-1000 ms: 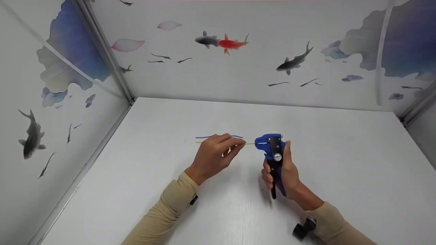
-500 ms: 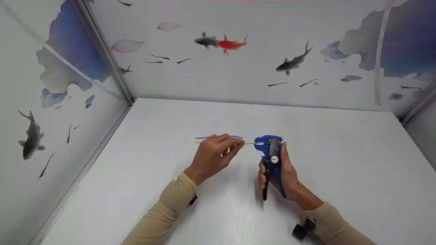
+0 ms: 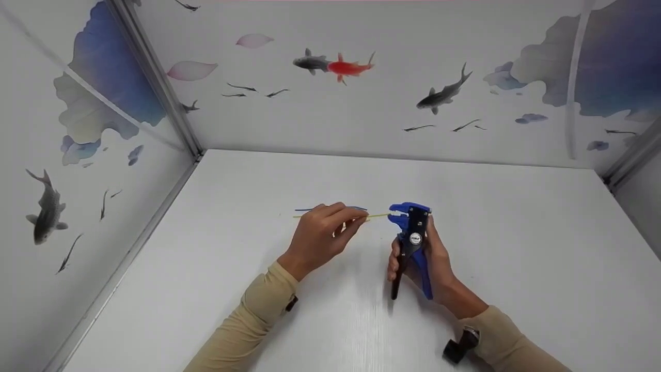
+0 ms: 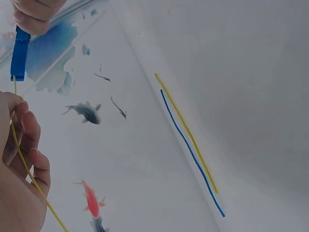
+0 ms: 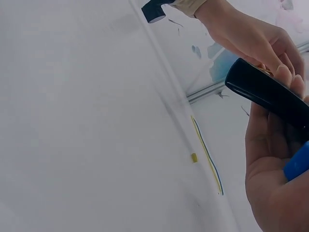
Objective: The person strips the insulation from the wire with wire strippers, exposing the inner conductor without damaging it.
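My left hand (image 3: 323, 232) pinches a yellow wire (image 3: 379, 215) between thumb and fingertips. In the left wrist view, the length of this yellow wire (image 4: 36, 184) trails back past the palm. In my right hand (image 3: 440, 266) I grip a blue-and-black wire stripper (image 3: 417, 227), its head upward and its handles spread. The stripper's jaws are parted, with the wire's free end right at their tips. A blue wire (image 4: 189, 147) and another yellow wire (image 4: 186, 127) lie side by side on the table, partly hidden behind the left hand in the head view.
The white table (image 3: 232, 181) meets white walls printed with fish at its back and left. A metal frame post (image 3: 155, 77) stands in the left corner. The right wrist view shows a small yellow piece (image 5: 194, 158) near the lying wires.
The stripper's handles have spread and its jaws have parted. The wire end, earlier between the jaws, now shows at their tips. My left hand has shifted slightly left.
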